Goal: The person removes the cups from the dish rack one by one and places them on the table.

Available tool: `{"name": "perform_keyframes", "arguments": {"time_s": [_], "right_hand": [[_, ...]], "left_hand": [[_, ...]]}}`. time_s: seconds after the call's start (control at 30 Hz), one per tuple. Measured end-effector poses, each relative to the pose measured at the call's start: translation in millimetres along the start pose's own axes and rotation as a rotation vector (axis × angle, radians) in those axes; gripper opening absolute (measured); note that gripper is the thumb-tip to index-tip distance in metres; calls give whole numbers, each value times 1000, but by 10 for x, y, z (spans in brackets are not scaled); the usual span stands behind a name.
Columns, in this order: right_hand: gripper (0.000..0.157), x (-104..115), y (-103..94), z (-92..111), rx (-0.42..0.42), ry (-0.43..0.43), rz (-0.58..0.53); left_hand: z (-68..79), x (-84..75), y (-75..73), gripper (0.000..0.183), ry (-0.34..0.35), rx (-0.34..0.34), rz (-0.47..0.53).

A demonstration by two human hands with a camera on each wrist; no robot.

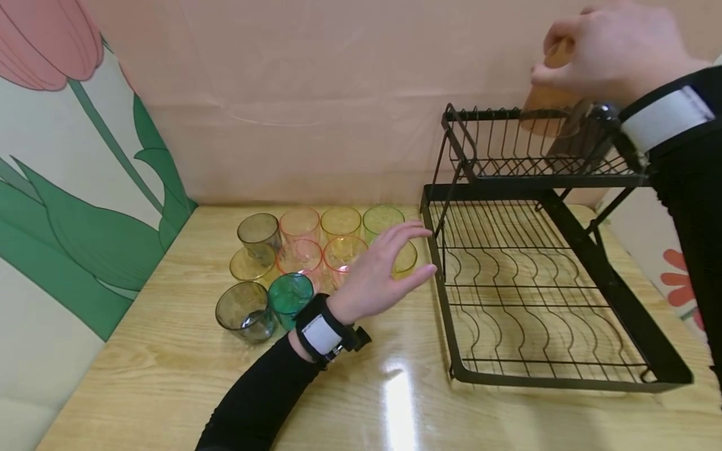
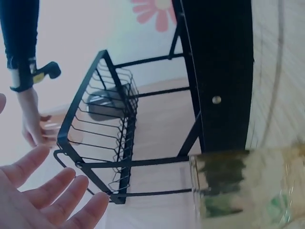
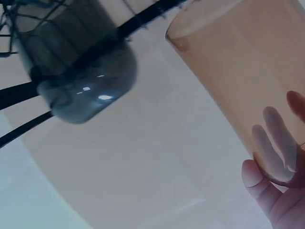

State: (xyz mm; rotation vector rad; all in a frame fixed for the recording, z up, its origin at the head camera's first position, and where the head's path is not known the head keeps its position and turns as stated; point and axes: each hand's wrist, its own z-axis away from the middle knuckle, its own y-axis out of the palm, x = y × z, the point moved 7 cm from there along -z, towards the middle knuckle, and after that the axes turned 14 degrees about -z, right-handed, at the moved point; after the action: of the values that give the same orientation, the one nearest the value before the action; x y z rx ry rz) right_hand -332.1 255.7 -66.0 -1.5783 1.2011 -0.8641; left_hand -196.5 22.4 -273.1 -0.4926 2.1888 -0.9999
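Note:
High over the back right, my right hand (image 1: 615, 53) grips an amber drinking glass (image 1: 543, 106) by its base, fingers and thumb round it. The glass hangs rim down, its rim overlapping the upper tier (image 1: 558, 181) of a black dish rack in the head view. A dark grey glass (image 3: 95, 71) leans bottom up in that tier, beside the amber one. My left hand (image 1: 383, 269) holds nothing; its fingers are spread loosely near the rack's left side. Beneath that hand stands a yellow glass (image 1: 406, 260), partly hidden by it.
Left of the rack, several coloured glasses stand upright in close rows, among them a green glass (image 1: 290, 297) and a grey glass (image 1: 245, 313) at the front. The rack's lower tier (image 1: 519, 275) has wavy wire dividers. A pink cloth (image 1: 316, 100) hangs behind the wooden table (image 1: 169, 351).

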Motion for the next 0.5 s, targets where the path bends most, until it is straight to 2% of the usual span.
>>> {"name": "perform_keyframes", "arguments": {"time_s": [0.1, 0.23, 0.33, 0.5], "right_hand": [[42, 99, -42, 36, -3, -41, -6], [42, 316, -110, 131, -25, -108, -31], [41, 537, -162, 238, -59, -171, -60], [37, 984, -236, 473, -126, -336, -123]], "left_hand": [[-19, 38, 31, 52, -41, 12, 160], [-65, 85, 87, 48, -121, 15, 487], [-102, 88, 154, 48, -188, 30, 801], [-129, 38, 329, 57, -323, 92, 1426]]}}
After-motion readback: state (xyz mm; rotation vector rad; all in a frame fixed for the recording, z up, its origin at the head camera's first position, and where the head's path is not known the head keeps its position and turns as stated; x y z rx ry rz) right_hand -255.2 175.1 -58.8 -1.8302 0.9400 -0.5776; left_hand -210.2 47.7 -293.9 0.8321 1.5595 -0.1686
